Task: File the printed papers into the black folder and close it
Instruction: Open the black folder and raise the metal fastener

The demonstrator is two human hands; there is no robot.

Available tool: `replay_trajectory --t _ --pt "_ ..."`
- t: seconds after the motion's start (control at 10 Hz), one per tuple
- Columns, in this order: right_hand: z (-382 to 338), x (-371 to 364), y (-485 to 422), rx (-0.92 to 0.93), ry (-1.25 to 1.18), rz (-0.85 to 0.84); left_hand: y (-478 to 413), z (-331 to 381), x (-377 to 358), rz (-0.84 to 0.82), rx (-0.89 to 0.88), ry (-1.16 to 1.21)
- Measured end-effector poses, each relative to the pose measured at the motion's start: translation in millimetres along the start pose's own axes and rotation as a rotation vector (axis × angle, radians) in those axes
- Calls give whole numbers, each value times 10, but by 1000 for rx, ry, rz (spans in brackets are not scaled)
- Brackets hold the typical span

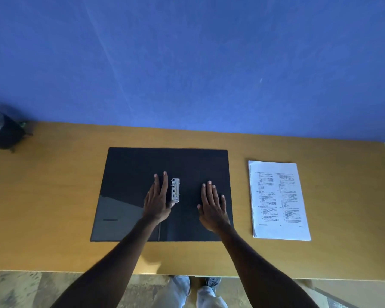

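The black folder [125, 170] lies spread open and flat on the wooden desk, with a metal clip [175, 190] near its middle fold. My left hand [157, 202] rests flat on the left half, fingers extended, thumb touching the clip's lower end. On the right half, my right hand [212, 206] lies flat with its fingers spread. Neither hand holds anything. A stack of printed papers [278, 200] lies on the desk to the right of the folder, apart from it, text side up.
The wooden desk [53, 196] stands against a blue wall [187, 63]. A dark plant pot [3, 132] sits at the back left corner. The desk's front edge runs just above my feet, and its right end is near the papers.
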State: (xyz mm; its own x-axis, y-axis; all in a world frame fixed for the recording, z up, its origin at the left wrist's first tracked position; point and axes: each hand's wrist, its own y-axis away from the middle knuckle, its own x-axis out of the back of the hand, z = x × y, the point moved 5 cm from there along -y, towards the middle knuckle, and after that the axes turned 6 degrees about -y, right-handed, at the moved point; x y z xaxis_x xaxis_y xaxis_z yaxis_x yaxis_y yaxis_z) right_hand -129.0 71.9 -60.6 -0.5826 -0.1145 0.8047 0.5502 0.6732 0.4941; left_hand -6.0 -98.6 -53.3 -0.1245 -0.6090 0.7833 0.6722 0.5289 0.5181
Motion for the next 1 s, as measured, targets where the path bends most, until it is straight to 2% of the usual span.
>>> replay_trajectory --t 0.2,0.4,0.5,0.7,1.0 --pt "-22 -20 1 1 42 13 -56 -3 44 -30 35 -43" --pt "-24 -22 2 12 64 10 -71 -98 118 -152 -22 134" --pt "-26 -19 2 4 54 8 -79 -110 208 -122 -69 233" --pt "-36 -29 -9 5 55 11 -116 15 313 43 -138 331" --pt "-16 -101 -6 0 50 34 -366 151 542 222 -99 177"
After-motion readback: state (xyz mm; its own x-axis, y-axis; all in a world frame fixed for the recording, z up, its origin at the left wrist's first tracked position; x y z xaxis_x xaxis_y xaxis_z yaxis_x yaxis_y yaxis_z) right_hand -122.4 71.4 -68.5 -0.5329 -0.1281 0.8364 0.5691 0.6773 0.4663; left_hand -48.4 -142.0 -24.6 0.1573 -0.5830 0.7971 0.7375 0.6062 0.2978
